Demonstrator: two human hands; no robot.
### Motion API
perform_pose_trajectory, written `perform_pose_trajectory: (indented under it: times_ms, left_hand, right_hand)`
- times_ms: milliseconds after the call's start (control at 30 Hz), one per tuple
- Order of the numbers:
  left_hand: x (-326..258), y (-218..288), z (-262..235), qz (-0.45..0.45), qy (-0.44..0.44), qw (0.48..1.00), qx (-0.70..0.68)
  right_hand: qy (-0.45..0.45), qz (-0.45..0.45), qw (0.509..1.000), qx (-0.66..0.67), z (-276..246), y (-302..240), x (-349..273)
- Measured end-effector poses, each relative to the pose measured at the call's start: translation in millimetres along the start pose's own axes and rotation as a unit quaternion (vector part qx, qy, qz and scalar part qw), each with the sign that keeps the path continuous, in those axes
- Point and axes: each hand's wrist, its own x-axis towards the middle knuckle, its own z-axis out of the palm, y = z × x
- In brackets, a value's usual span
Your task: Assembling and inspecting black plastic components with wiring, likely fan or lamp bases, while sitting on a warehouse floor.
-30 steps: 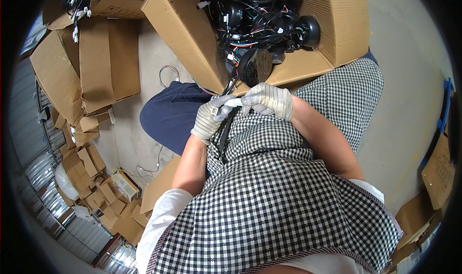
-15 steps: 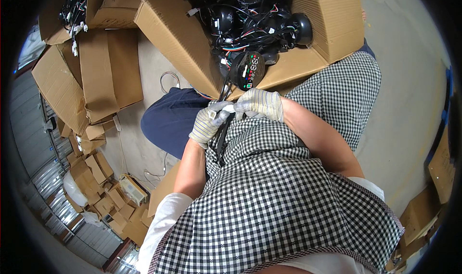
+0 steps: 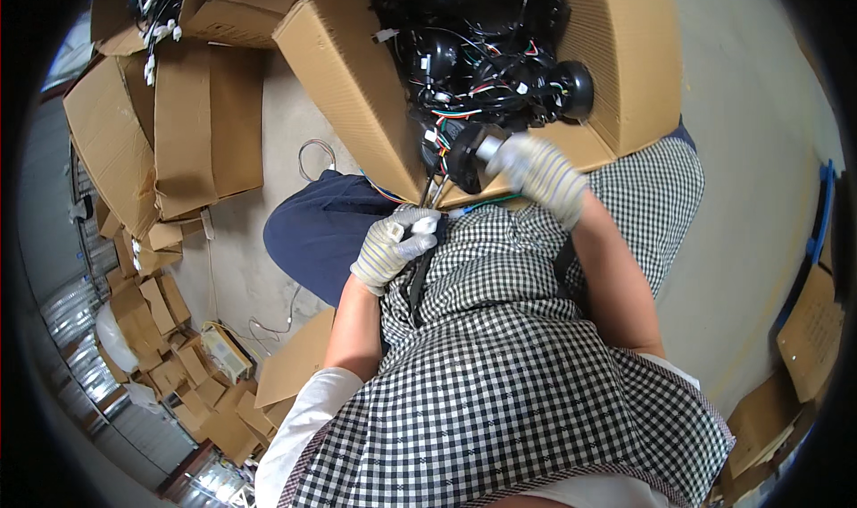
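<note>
White plastic wire connectors [image 3: 424, 226] are pinched between the fingers of my gloved left hand [image 3: 386, 251], above the checked apron on my lap. Dark cables run from there up to a round black display gauge [image 3: 466, 157] at the near edge of the open cardboard box [image 3: 344, 88]. The gauge's face looks dark. My gloved right hand [image 3: 542, 178] is just right of the gauge, fingertips at or close to its face; motion blur hides whether they touch it or hold anything. A thin green-blue wire [image 3: 491, 202] crosses below the right hand.
Inside the box lie several black round gauges with tangled wires [image 3: 486, 70]. To the left are open cartons [image 3: 210, 133], one with hanging wire harnesses [image 3: 161, 12], and a coiled cable [image 3: 316, 154] on the floor. Flattened cardboard [image 3: 178, 356] and a pale electrical unit [image 3: 225, 352] lie lower left.
My right hand has left the connectors and moved up and right to the gauge. The gauge's lit display is now dark. My left hand stays low with the white connectors.
</note>
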Motion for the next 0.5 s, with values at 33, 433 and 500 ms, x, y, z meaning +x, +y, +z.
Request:
perform_pose_trajectory:
  times_ms: [33,433,500]
  left_hand:
    - [-3,10,-2,-0.02,-0.003,0.999,-0.034]
    - [14,0,12,0.075,-0.059,0.995,-0.036]
    - [14,9,12,0.065,-0.057,0.996,-0.003]
  right_hand:
    - [0.088,0.218,0.967,0.093,-7,4,8]
    - [-0.238,0.279,0.853,-0.371,-32,71,106]
    - [-0.216,0.255,0.846,-0.415,-38,79,94]
